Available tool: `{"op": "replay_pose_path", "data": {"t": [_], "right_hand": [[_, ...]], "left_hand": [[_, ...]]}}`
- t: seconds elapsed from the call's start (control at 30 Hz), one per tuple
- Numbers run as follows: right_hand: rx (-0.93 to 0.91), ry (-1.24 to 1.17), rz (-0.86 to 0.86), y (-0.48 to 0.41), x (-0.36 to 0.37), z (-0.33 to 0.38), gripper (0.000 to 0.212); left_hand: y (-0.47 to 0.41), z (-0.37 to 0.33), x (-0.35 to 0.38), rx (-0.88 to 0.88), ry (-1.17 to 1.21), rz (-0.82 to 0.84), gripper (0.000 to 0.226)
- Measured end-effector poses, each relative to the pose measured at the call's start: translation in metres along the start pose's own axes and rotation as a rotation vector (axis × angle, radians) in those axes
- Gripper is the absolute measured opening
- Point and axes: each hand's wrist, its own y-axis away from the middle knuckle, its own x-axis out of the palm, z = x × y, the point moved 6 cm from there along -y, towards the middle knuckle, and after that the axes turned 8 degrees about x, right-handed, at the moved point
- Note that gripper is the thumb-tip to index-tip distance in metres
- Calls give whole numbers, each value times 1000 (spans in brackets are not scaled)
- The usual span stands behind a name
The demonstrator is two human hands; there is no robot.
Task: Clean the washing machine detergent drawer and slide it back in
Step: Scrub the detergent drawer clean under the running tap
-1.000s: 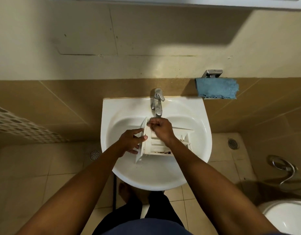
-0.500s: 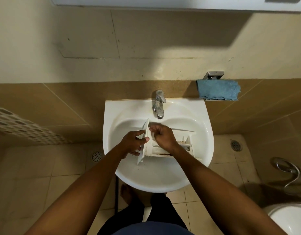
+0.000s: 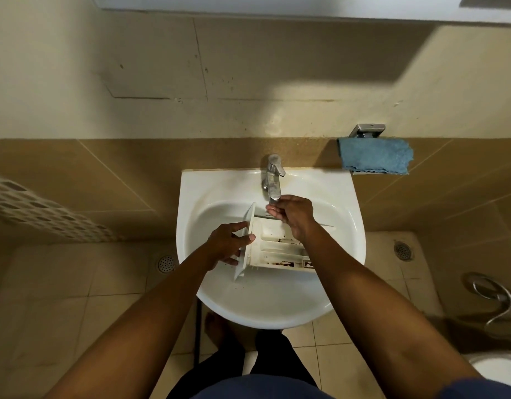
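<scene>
Left hand (image 3: 228, 246) has the detergent drawer (image 3: 277, 250) by its front panel, thumb hooked over the edge and fingers round the outer face. I'd guess that's to keep it steady and open side up while the other hand works. Right hand (image 3: 291, 216) is up at the far corner of the drawer, fingers curled right under the spout of the tap (image 3: 273, 180). Honestly can't tell if it's pinching anything, or whether water is even running.

The drawer sits inside the sink (image 3: 191, 197), panel end to the left and the compartments running right under the right wrist. Makes sense, since any muck drips straight into the basin. There's dark brown gunk in the compartments along the near edge, so my read is the cleaning isn't done. A blue cloth (image 3: 375, 155) hangs on the wall holder just right of the sink, handy for drying later.
</scene>
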Motion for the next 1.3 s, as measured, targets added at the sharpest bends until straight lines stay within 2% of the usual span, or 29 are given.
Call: {"op": "replay_pose_path", "data": {"t": [0.13,0.2,0.23,0.33,0.4,0.47,0.67,0.93,1.07,1.2,1.3], "right_hand": [[-17,-33,59,3,-1,-1,22],[-63,57,98,9,3,-8,21],[-142,185,105,14,6,-12,21],[-595,813,143,47,21,-28,39],[-794,1075,208,72,23,-47,50],[-886,1224,233,83,15,-59,58],[-949,1629,174,41,19,-58,74],[-1133,1609,148,62,10,-65,58],[-969,1611,120,41,15,-50,61],[-1019,1590,155,54,7,-68,61],[-961,1461,231,55,-1,-57,45]], "left_hand": [[0,1,-1,-4,19,2,63],[0,0,0,-2,20,2,62],[0,-1,0,-3,22,2,62],[1,-1,0,-3,32,-6,61],[1,-2,-1,9,32,-6,61],[2,-2,-1,19,28,-3,62],[4,-5,1,14,-3,-16,61],[5,-6,0,5,16,-17,62],[5,-6,1,8,9,-32,61],[6,-7,2,20,-5,-40,60],[5,-5,2,13,-9,-39,59]]}}
